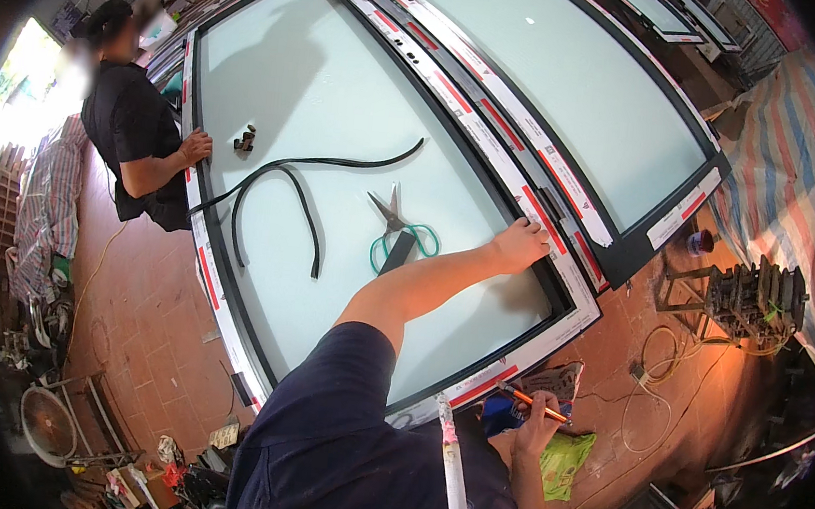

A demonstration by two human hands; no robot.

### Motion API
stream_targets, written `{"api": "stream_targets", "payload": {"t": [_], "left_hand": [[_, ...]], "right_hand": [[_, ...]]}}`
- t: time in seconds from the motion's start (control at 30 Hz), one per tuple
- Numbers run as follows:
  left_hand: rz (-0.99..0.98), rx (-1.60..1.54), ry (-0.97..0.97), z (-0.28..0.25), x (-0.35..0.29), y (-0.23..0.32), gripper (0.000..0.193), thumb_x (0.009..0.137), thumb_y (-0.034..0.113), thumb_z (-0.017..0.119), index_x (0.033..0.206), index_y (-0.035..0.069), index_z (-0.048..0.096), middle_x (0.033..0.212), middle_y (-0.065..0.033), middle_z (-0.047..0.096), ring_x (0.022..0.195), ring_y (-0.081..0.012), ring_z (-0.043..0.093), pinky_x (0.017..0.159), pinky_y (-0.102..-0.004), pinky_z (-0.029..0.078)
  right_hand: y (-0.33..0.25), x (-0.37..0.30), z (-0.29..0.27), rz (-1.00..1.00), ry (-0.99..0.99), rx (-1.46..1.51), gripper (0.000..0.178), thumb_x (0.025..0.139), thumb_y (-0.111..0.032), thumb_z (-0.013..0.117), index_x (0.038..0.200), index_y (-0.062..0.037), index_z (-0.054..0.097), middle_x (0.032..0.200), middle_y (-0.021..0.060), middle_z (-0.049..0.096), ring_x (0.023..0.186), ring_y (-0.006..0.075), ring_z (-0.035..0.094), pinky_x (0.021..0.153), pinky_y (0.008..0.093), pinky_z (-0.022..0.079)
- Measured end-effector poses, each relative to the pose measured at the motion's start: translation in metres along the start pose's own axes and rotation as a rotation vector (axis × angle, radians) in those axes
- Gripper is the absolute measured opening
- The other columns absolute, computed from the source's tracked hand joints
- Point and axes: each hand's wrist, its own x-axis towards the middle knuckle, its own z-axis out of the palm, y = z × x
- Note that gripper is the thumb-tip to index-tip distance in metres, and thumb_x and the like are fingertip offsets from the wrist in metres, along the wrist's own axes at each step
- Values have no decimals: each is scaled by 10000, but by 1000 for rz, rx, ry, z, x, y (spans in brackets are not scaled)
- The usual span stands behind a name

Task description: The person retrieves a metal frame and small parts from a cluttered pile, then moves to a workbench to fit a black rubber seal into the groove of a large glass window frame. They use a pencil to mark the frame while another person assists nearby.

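Observation:
A large dark-framed glass panel (322, 344) lies flat before me, its frame covered in white and red protective film. My left hand (522, 246) reaches across the glass, its fingers curled onto the right side of the frame (574, 287). Below the near edge, my right hand (537, 425) grips a slim orange pen-like tool (556, 415) with a dark tip pointing at the frame; its exact kind is unclear. On the glass lie scissors (416, 235) with teal handles, a dark flat bar (398, 254), black rubber strips (324, 161) and small dark metal fittings (244, 138).
A co-worker (128, 123) stands at the left with a hand on the frame. Another framed panel (579, 66) lies alongside on the right. A white pole (453, 482) rises close to me. A metal machine (752, 299), cables and a fan (49, 420) stand on the tiled floor.

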Motion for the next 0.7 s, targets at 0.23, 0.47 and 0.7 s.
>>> {"api": "stream_targets", "payload": {"t": [0.23, 0.47, 0.7], "left_hand": [[3, 46, -67, -7, 7, -1, 328, 812, 151, 805, 1138, 119, 780, 1198, -52, 675, 1224, -282, 628, 1066, -449, 465], [-31, -18, -293, -14, 6, -1, 258, 784, 210, 795, 1020, 107, 813, 1155, -105, 708, 1115, -313, 719, 935, -449, 584], [-27, -26, -333, -48, -6, 11, 240, 781, 201, 740, 984, 103, 822, 1037, -104, 708, 1049, -328, 735, 874, -456, 607]], "right_hand": [[-4, 1, 1, -16, 1, -31, 216, 1136, -200, 639, 1029, -12, 639, 877, 44, 639, 784, 136, 644, 761, 300, 546], [-5, 0, -4, -15, 17, -53, 226, 1132, -209, 645, 1025, -10, 640, 900, 44, 628, 787, 138, 635, 772, 321, 547], [-4, 0, -1, 10, -4, 10, 218, 1128, -210, 650, 1035, -14, 631, 916, 45, 627, 785, 141, 631, 773, 319, 548]]}}
